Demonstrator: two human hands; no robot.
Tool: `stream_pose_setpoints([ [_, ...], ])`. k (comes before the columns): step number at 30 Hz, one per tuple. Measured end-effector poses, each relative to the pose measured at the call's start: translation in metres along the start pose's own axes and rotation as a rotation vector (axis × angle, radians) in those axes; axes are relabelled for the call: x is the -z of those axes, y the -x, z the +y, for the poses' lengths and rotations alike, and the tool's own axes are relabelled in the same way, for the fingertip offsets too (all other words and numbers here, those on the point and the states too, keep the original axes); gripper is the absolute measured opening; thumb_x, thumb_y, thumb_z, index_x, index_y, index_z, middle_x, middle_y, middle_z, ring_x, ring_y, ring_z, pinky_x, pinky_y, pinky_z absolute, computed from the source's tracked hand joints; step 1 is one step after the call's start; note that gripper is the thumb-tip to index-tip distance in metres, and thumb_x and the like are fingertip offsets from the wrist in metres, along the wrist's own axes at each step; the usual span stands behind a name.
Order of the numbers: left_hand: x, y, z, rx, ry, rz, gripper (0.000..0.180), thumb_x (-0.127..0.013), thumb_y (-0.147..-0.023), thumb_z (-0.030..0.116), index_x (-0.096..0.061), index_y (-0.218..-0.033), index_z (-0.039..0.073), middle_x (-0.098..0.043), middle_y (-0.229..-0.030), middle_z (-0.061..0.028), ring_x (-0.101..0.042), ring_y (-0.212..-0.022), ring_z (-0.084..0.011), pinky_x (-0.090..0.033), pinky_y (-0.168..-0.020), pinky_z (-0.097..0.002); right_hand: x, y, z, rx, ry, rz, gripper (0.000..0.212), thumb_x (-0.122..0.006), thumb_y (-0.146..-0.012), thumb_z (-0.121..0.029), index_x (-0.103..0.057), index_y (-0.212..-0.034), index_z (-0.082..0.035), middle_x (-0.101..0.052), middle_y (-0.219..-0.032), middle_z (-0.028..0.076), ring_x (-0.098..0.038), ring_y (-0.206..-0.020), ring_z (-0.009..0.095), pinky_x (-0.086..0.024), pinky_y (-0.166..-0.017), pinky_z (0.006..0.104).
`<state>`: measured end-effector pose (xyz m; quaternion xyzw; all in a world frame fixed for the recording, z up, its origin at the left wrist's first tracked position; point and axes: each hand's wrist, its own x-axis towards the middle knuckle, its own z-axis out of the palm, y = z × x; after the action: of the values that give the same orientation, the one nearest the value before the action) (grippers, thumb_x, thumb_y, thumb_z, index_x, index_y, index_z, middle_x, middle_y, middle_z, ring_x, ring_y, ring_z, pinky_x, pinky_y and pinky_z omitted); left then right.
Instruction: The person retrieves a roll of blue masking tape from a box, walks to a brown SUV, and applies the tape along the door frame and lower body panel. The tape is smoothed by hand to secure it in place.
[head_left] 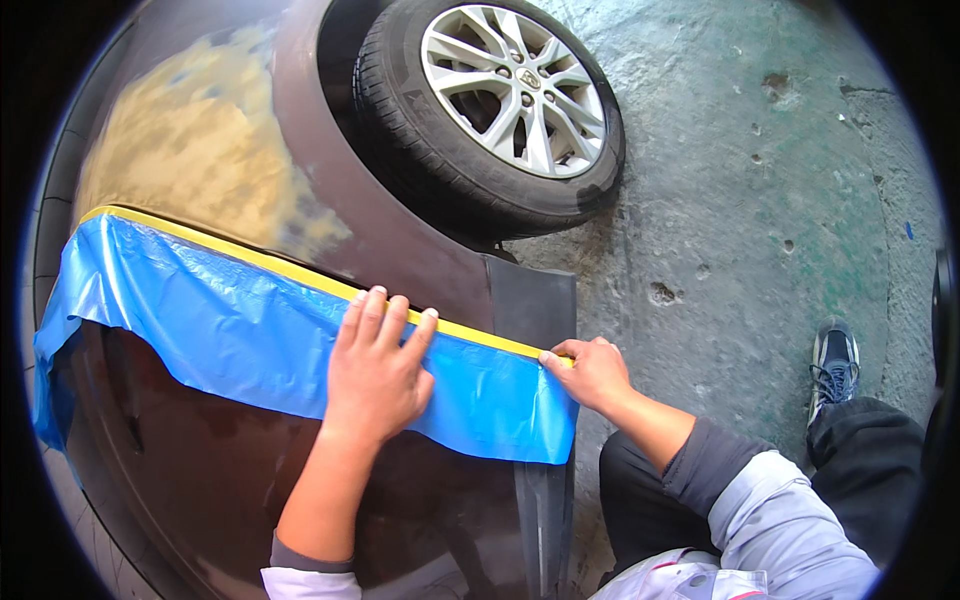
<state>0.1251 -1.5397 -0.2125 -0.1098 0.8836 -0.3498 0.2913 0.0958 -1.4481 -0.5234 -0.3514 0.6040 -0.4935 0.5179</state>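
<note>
A sheet of blue masking film (230, 340) hangs over the dark maroon car door (240, 450). Yellow tape (480, 337) runs along its upper edge, beside the gap between door and fender (400, 235). My left hand (378, 375) lies on the film with fingers spread, the fingertips on the tape line. At the panel's right end, my right hand (595, 375) pinches the end of the taped film between thumb and forefinger. Above the tape, the fender carries a sanded, yellowish filler patch (190, 140). The film covers part of the door.
A tyre with a silver spoked wheel (530, 78) stands in the wheel arch beyond the fender. Dark grey trim (535, 300) edges the body near my right hand. To the right lies a worn grey-green concrete floor (720, 200), with a dark sneaker (835, 365) on it.
</note>
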Motion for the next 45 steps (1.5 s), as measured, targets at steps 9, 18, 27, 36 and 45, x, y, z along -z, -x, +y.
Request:
stream_pose_setpoints([
  [9,-0.024,-0.006,0.045,-0.065,0.025,-0.116,0.055,-0.067,-0.083,0.026,-0.071,-0.135,0.01,-0.063,-0.138,-0.0167,-0.054,-0.139,-0.04,-0.035,-0.126,-0.0538,0.003,0.0,-0.002,-0.029,0.018,-0.035,0.055,-0.067,-0.099,-0.061,-0.085,-0.117,-0.013,-0.082,-0.099,0.016,-0.073,-0.106,0.037,-0.057,-0.098,0.0495],
  [18,-0.022,-0.008,0.028,-0.03,0.099,0.004,0.046,-0.069,-0.08,0.021,-0.074,-0.124,0.009,-0.064,-0.129,-0.0137,-0.055,-0.132,-0.0371,-0.034,-0.126,-0.0534,-0.009,-0.003,0.017,-0.062,-0.124,-0.127,0.055,-0.065,-0.103,-0.056,-0.074,-0.131,-0.009,-0.078,-0.115,0.019,-0.067,-0.122,0.038,-0.051,-0.108,0.0491],
  [27,-0.048,-0.014,0.068,-0.065,0.108,-0.099,0.047,-0.069,-0.083,0.025,-0.073,-0.127,0.007,-0.065,-0.128,-0.0139,-0.055,-0.13,-0.0364,-0.036,-0.122,-0.0508,-0.005,-0.001,0.028,-0.112,0.065,-0.263,0.047,-0.064,-0.105,-0.049,-0.069,-0.125,-0.007,-0.076,-0.113,0.022,-0.069,-0.117,0.04,-0.053,-0.103,0.0522],
  [36,-0.054,-0.024,0.088,-0.043,0.112,-0.149,0.03,-0.071,-0.082,0.029,-0.071,-0.103,0.007,-0.064,-0.109,-0.0096,-0.056,-0.114,-0.0309,-0.039,-0.114,-0.047,-0.006,0.001,0.028,-0.185,-0.04,-0.308,0.041,-0.066,-0.103,-0.049,-0.074,-0.115,-0.011,-0.08,-0.113,0.017,-0.074,-0.113,0.036,-0.054,-0.101,0.0492],
  [45,-0.07,-0.023,0.106,0.012,0.191,-0.126,0.028,-0.072,-0.081,0.028,-0.07,-0.099,0.006,-0.063,-0.109,-0.012,-0.057,-0.115,-0.0317,-0.038,-0.116,-0.047,-0.02,-0.007,0.043,-0.179,-0.126,-0.339,0.041,-0.066,-0.104,-0.045,-0.075,-0.116,-0.007,-0.079,-0.115,0.018,-0.074,-0.114,0.036,-0.055,-0.099,0.0483],
])
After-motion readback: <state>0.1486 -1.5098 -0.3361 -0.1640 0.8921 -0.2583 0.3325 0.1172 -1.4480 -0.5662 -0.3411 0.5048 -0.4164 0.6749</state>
